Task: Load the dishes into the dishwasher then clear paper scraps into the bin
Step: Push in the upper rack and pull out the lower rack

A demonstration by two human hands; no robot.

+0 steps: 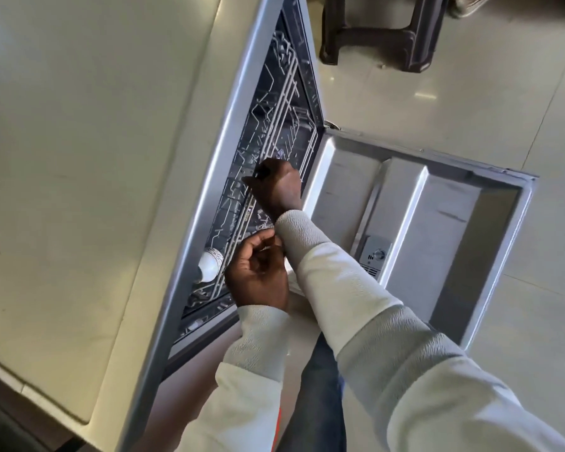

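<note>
The dishwasher (209,177) stood open beneath a beige countertop (79,125), its door (437,230) folded fully down over the tiled floor (490,93), inner face up, with the detergent dispenser (376,255) visible near the person. Inside the tub, the grey wire rack (282,102) sat within the opening. A white cup (210,265) with a patterned band at its rim lay on its side in the near end of that rack, just beside the left hand. The right hand (278,187) reached across into the opening, back of the hand upward, fingers curled down over the rack's front rail and gripping it as far as the view allowed; the fingertips were hidden. The left hand (258,277) was at the same rail nearer the person, fingers curled toward the thumb and close against the cuff of the right sleeve (310,252); whether it held the rail, the cuff or nothing could not be determined. Both arms wore cream sleeves. A dark plastic stool (382,37) stood on the floor beyond the door.
</note>
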